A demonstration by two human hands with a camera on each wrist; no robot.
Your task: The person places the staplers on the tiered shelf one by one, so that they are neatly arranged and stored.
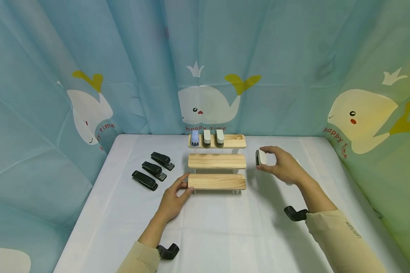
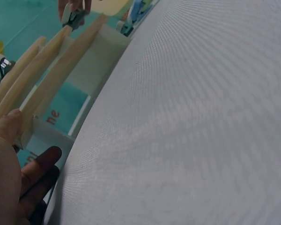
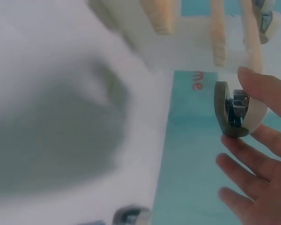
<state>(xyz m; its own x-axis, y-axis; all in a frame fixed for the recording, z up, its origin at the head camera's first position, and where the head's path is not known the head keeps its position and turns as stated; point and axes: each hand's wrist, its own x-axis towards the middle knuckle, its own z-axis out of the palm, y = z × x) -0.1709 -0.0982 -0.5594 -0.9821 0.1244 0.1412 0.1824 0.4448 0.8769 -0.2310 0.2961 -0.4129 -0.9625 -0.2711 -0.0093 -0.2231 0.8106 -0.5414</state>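
Note:
My right hand [image 1: 285,165] pinches a small white-and-grey stapler [image 1: 261,157] between thumb and fingers, in the air right of a three-tier wooden display stand [image 1: 216,182]. The right wrist view shows the stapler's [image 3: 235,110] metal front end. My left hand [image 1: 172,199] holds the left end of the lowest tier. In the left wrist view its thumb [image 2: 9,124] lies on the wood, with the fingers by the white side support. On the top tier stand a blue-purple stapler [image 1: 195,138] and two white-and-grey staplers [image 1: 206,138], side by side at its left and middle.
Three black staplers [image 1: 153,170] lie slantwise on the white-covered table [image 1: 212,235], left of the stand. More small staplers, one blue [image 2: 136,8], lie right of the stand, mostly hidden by my right arm. A blue whale-print curtain [image 1: 212,45] hangs behind and at the sides.

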